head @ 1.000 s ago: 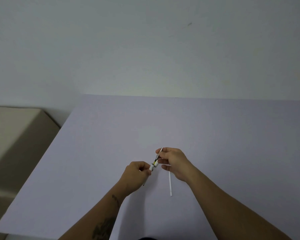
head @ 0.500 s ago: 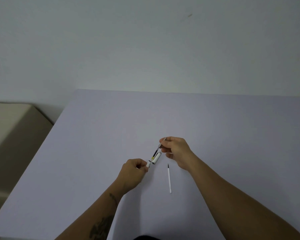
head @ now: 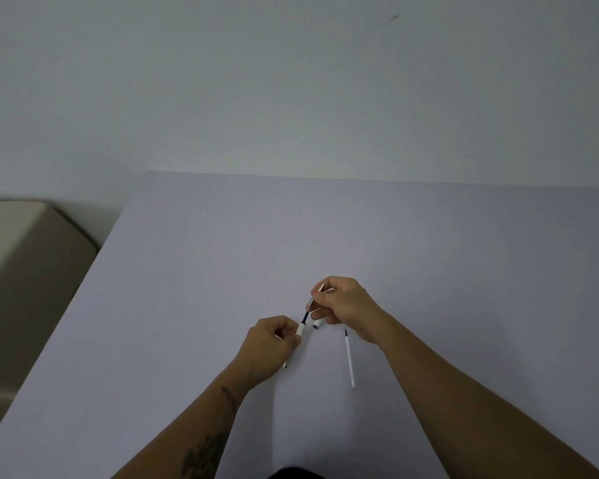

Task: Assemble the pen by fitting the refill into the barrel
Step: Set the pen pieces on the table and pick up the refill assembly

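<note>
Both hands pinch closed, my left hand (head: 268,344) on the barrel (head: 301,329), my right hand (head: 346,307) on the refill (head: 305,315); I should keep them collinear just below frame centre.

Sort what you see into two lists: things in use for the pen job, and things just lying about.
In use: barrel in left hand; refill in right hand; small white piece under the right hand.
Lying about: loose refill on the table; beige box beside it.
</note>
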`<state>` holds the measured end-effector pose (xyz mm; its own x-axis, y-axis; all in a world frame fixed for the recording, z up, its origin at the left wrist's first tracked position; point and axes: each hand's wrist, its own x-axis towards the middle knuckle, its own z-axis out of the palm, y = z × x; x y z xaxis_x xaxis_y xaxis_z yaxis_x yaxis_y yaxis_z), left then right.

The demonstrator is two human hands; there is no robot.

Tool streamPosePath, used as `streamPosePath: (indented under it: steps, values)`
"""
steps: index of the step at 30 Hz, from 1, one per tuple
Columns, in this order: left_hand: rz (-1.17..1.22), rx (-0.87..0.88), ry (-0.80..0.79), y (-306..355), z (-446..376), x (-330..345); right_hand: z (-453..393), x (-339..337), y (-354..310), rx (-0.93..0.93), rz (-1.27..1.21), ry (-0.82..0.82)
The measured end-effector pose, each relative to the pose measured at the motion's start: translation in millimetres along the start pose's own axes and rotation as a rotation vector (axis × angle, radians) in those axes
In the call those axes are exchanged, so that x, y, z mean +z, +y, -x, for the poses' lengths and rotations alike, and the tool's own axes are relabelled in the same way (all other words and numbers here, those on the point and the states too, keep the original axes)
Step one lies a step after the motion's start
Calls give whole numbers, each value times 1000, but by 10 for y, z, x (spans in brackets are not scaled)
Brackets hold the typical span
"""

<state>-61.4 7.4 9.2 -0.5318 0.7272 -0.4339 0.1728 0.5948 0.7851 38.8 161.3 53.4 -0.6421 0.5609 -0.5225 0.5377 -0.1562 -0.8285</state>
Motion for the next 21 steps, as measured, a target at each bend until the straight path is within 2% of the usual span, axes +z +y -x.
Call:
streamPosePath:
  steps: [5, 14, 21]
  values:
    - [1, -16, -25, -26, -60, -27, -73, -70, 145, 6, -100, 291]
    - [-43, -32, -57, -127, -85, -36, -200, 25, 502, 171, 630, 189]
    - [-66, -54, -76, -187, -65, -66, -307, 154, 648, 156, 855, 279]
